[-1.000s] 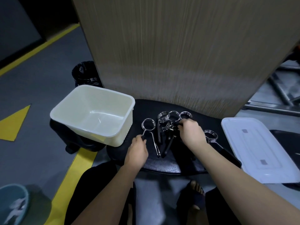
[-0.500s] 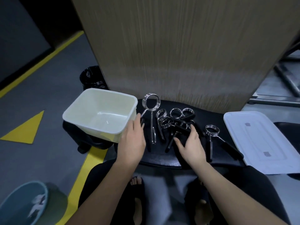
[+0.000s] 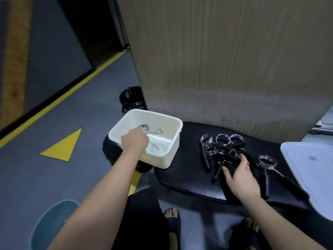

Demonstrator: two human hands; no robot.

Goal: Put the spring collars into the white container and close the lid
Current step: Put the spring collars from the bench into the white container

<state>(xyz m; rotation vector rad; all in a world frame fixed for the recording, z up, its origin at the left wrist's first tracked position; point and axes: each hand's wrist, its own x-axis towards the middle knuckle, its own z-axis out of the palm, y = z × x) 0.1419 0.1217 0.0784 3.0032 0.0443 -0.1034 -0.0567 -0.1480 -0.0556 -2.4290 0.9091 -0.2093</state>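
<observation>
The white container (image 3: 173,150) stands open on the left end of a black padded bench (image 3: 180,174). My left hand (image 3: 135,141) is down inside it, closed around a chrome spring collar (image 3: 144,128) whose coil sticks out past my fingers; motion blur hides the grip. A pile of spring collars (image 3: 221,147) with black handles lies mid-bench. My right hand (image 3: 241,175) rests on that pile's near side with fingers spread over the handles. One more collar (image 3: 266,161) lies alone to the right. The white lid (image 3: 310,168) lies flat at the bench's right end.
A tall wood-grain panel (image 3: 225,60) rises right behind the bench. A black lined bin (image 3: 132,99) stands behind the container, and a teal bin (image 3: 52,224) sits at the lower left. Yellow lines mark the grey floor. My sandalled feet are below the bench.
My left hand lifted one collar off the bench and carried it left, down into the container. My right hand drew back to the pile's near side. The view swung left.
</observation>
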